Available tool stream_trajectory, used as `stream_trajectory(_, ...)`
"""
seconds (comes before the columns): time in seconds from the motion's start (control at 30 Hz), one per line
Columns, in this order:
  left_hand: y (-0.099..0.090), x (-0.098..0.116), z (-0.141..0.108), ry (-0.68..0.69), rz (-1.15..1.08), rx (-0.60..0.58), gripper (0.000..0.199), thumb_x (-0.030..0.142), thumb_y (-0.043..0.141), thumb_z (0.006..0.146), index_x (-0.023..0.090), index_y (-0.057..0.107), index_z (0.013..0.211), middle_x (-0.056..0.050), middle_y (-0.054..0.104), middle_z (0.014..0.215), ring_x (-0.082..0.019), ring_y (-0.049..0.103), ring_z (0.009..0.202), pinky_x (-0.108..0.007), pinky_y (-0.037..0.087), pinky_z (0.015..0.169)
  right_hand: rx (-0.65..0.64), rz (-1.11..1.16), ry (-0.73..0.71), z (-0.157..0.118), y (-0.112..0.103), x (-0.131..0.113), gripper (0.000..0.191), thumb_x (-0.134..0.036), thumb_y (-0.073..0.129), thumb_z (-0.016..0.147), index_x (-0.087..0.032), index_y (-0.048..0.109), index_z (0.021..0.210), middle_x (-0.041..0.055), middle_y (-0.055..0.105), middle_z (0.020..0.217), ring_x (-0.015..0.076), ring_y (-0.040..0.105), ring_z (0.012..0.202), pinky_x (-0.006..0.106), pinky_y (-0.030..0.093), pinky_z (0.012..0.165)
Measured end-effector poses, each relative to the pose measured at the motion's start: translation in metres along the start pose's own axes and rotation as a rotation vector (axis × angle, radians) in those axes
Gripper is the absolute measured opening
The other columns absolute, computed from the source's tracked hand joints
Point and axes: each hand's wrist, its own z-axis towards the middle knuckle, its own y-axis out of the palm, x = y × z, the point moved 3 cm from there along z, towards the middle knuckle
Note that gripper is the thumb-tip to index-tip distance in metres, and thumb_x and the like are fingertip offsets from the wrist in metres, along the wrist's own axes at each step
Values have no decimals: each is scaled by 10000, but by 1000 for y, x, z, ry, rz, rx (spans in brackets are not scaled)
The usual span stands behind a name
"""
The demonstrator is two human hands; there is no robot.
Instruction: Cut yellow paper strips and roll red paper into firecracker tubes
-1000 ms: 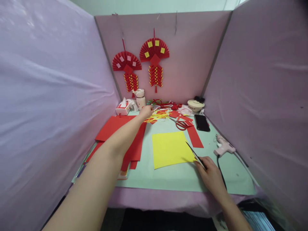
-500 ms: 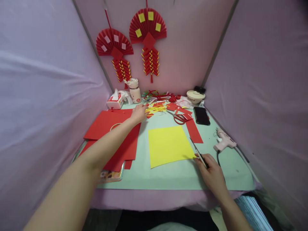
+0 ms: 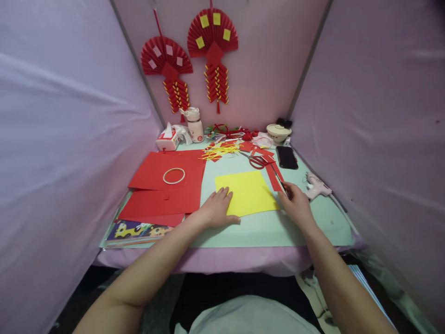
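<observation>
A sheet of yellow paper (image 3: 248, 192) lies on the pale green table cover. My left hand (image 3: 219, 208) rests flat with its fingers spread over the sheet's lower left corner. To the right of the sheet, my right hand (image 3: 295, 204) is closed around a slim, pointed cutting tool (image 3: 278, 177) with a dark handle. Its metal tip points away from me, over a red paper strip (image 3: 271, 180). My fingers hide most of the handle, so whether it is a knife or scissors I cannot tell. Thin yellow paper strips (image 3: 222, 150) are heaped beyond the sheet.
Red-handled scissors (image 3: 257, 161), a phone (image 3: 287, 157) and a glue gun (image 3: 317, 186) lie at the right. Red sheets (image 3: 153, 202) bearing a white ring (image 3: 174, 176) cover the left. A bottle (image 3: 194, 125), tissue box (image 3: 168, 140) and lidded bowl (image 3: 279, 132) stand behind.
My left hand has come back from the yellow strips to the yellow sheet's lower left corner. Some strips now spread farther left. My right hand keeps its hold beside the sheet. The view has shifted.
</observation>
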Motion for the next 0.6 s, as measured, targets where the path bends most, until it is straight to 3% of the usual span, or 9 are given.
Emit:
stream_trajectory(0.2,17,12,-34,79,38,29,1089,756,612,762,107,260,1562,-236,147,1640,-378,115,1526,-512,124,1212,-1,-206,-105,29,15,5,402,-339,501,831,-139,660,1142,152,670,1061,273,606,977,392,467,890)
stream_trajectory(0.27,21,19,-49,135,61,82,966,665,650,797,135,322,1535,-224,246,1620,-372,210,1507,-499,191,1202,13,-258,-149,27,19,7,403,-321,479,852,-132,651,1164,155,653,1058,275,603,977,385,466,879)
stream_trajectory(0.33,28,27,-63,198,86,154,701,500,637,878,142,448,1451,-206,393,1556,-339,354,1452,-452,306,1162,20,-285,-176,24,23,11,399,-318,462,869,-127,648,1166,155,643,1035,278,601,964,384,467,863)
stream_trajectory(0.43,40,34,-75,292,100,257,328,228,485,968,137,603,1259,-185,583,1394,-281,524,1330,-414,419,1091,31,-258,-168,23,26,18,382,-337,471,866,-124,664,1118,151,651,998,280,600,947,387,465,856)
stream_trajectory(0.53,36,25,-80,304,5,360,316,145,429,954,170,654,1174,-143,691,1238,-242,646,1167,-387,503,998,80,-134,-91,27,23,24,412,-387,504,839,-114,673,1097,156,673,1008,275,603,929,392,468,860)
stream_trajectory(0.6,15,6,-79,238,-141,473,297,201,448,946,195,680,1132,-114,735,1132,-242,691,1062,-375,538,929,106,-30,-36,29,21,28,452,-420,515,822,-103,673,1103,160,686,1021,266,606,905,398,474,857)
